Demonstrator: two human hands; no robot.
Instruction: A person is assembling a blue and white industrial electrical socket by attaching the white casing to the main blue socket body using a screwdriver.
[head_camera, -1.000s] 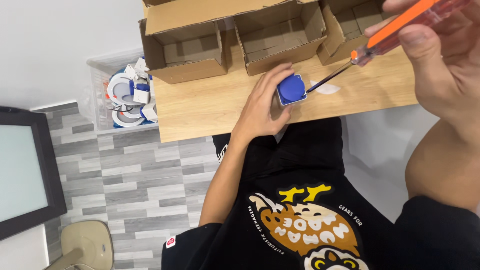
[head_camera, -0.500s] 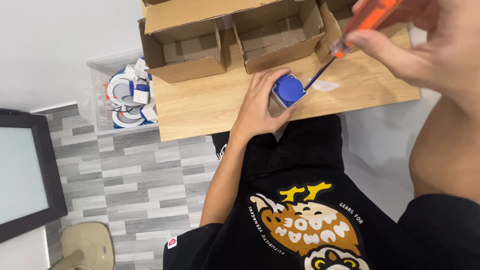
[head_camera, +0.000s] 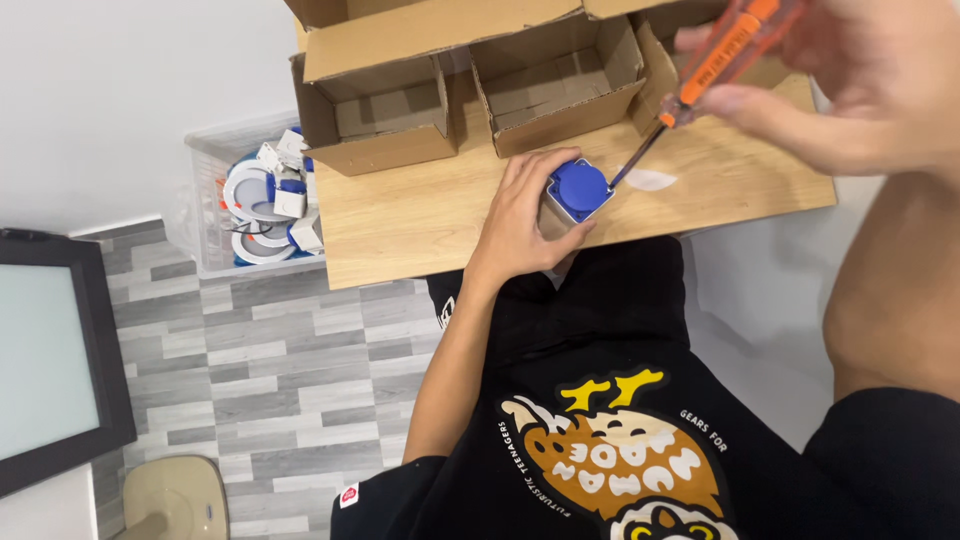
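My left hand (head_camera: 527, 215) rests on the wooden table (head_camera: 420, 215) and grips a small blue and white socket box (head_camera: 578, 188) from its left side. My right hand (head_camera: 850, 80) is raised at the upper right and holds an orange-handled screwdriver (head_camera: 725, 55). The screwdriver slants down to the left, and its thin metal tip meets the right edge of the blue box. A small white scrap (head_camera: 650, 180) lies on the table just right of the box.
Open cardboard boxes (head_camera: 385, 120) (head_camera: 560, 85) stand along the table's far side. A clear plastic bin (head_camera: 205, 205) with several white and blue parts sits on the grey tiled floor at the left. A dark monitor (head_camera: 50, 370) is at the lower left, a beige stool (head_camera: 170, 495) below it.
My right hand has lifted and swung the screwdriver's handle more upright, its tip staying at the blue box. My left hand has kept its grip on the box.
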